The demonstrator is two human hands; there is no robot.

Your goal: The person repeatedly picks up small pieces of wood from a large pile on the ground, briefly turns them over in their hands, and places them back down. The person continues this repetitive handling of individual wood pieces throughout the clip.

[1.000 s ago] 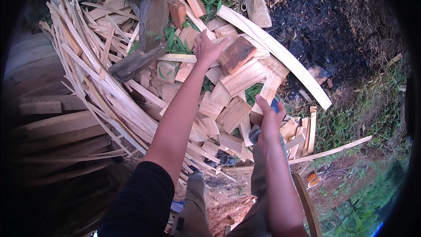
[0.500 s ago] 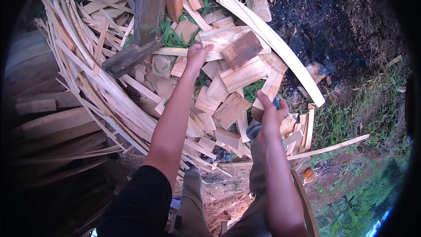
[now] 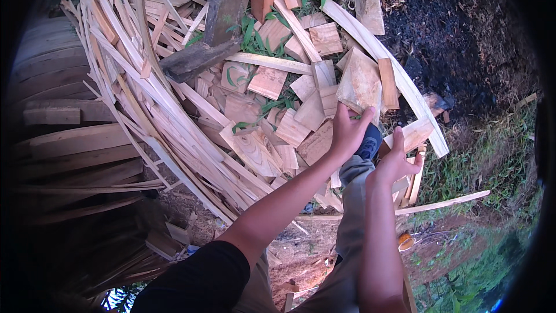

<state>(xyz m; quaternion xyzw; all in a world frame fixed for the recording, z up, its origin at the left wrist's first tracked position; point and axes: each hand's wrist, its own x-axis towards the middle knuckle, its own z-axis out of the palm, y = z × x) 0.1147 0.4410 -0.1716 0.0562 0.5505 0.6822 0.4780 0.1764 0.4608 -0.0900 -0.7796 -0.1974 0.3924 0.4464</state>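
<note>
My left hand (image 3: 349, 134) grips the near end of a broad, pale wood block (image 3: 360, 84), tilted up above the pile. Close to its right, my right hand (image 3: 394, 165) has its fingers around a smaller wood block (image 3: 418, 132); part of that block is hidden behind the fingers. Beneath and left of both hands lies a heap of offcuts, among them a square block (image 3: 267, 82) and a grained flat piece (image 3: 253, 153). A narrow reddish-brown block (image 3: 388, 84) leans beside the piece in my left hand.
A long curved slab (image 3: 399, 69) borders the pile on the right, next to charred ground (image 3: 443, 40). Thin wood strips (image 3: 168, 116) bunch along the left. A dark weathered post (image 3: 223, 11) stands at the back. My shoe (image 3: 369, 142) is among the offcuts.
My left hand has moved right and nearer with its block, turning it more upright. My right hand has shifted right with its block, and the view has moved slightly.
</note>
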